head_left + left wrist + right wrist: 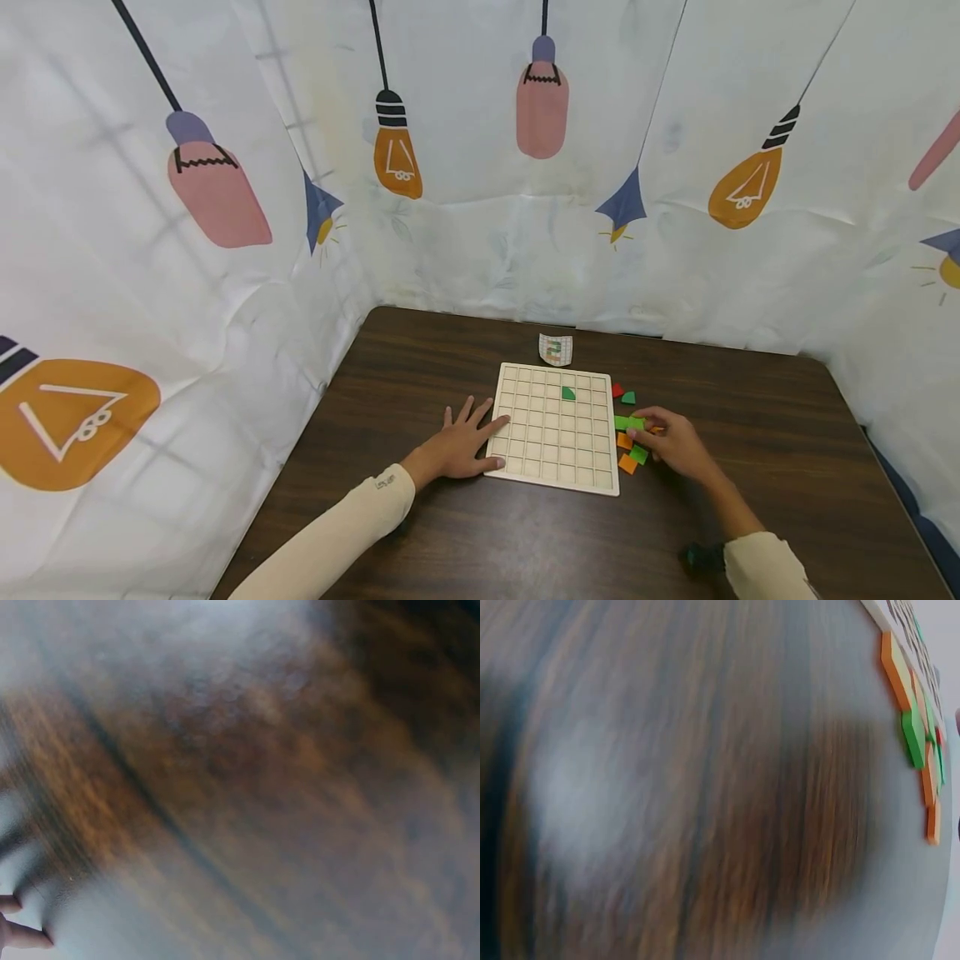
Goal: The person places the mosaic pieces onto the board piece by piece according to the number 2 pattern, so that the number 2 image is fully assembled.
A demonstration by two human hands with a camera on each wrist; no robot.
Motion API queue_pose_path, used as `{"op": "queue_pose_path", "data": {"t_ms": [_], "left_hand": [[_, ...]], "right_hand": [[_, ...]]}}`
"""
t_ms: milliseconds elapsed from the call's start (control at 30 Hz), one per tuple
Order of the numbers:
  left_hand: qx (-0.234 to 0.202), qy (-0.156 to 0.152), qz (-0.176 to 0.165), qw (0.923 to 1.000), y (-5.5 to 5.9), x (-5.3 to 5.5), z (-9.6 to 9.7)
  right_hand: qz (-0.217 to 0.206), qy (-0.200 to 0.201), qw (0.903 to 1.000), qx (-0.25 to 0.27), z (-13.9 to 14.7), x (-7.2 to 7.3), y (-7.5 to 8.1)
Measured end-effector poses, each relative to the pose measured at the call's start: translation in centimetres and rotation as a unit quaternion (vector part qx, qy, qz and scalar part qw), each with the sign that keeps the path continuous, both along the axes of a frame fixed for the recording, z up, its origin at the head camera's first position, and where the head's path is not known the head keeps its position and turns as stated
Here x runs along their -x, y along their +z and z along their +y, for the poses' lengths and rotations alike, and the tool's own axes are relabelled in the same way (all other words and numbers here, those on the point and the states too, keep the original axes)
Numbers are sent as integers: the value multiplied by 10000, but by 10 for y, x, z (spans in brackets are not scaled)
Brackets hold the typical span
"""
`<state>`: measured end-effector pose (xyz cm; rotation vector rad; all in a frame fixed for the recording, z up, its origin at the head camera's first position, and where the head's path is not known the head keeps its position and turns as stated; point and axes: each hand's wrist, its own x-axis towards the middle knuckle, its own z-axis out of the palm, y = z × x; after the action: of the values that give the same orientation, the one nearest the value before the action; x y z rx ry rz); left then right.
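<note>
A pale square grid board (555,427) lies on the dark wooden table. One green quarter-round tile (568,393) sits in a cell of its upper part. My left hand (459,446) rests with spread fingers at the board's left edge, thumb and forefinger over the rim. Right of the board, my right hand (675,443) pinches a light green tile (636,422) between thumb and forefinger, among loose tiles. Around it are orange tiles (627,464), a light green tile (638,454), a red tile (617,390) and a green tile (628,398).
Behind the board lies a small printed card (556,350) with a coloured pattern on a grid. A white curtain (480,250) with printed lamps hangs along the table's back and left side. The right wrist view has the orange tiles (897,671) at its right edge.
</note>
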<state>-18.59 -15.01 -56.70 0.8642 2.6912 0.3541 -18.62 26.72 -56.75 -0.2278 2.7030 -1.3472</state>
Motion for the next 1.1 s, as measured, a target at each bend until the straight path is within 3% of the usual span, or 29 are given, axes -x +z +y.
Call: {"op": "queue_pose_path", "data": {"t_ms": [267, 500, 867, 1100], "left_hand": [[14, 7, 3, 10000, -1, 0, 0], [11, 14, -18, 10000, -2, 0, -2], [-10, -17, 3, 10000, 3, 0, 0], [7, -37, 15, 10000, 3, -1, -1]], "right_hand": [[-124, 338, 9979, 536, -21, 10, 1], [-130, 540, 9968, 583, -39, 21, 3], [118, 429, 9968, 660, -58, 38, 4], [-98, 491, 9941, 961, -67, 43, 5]]}}
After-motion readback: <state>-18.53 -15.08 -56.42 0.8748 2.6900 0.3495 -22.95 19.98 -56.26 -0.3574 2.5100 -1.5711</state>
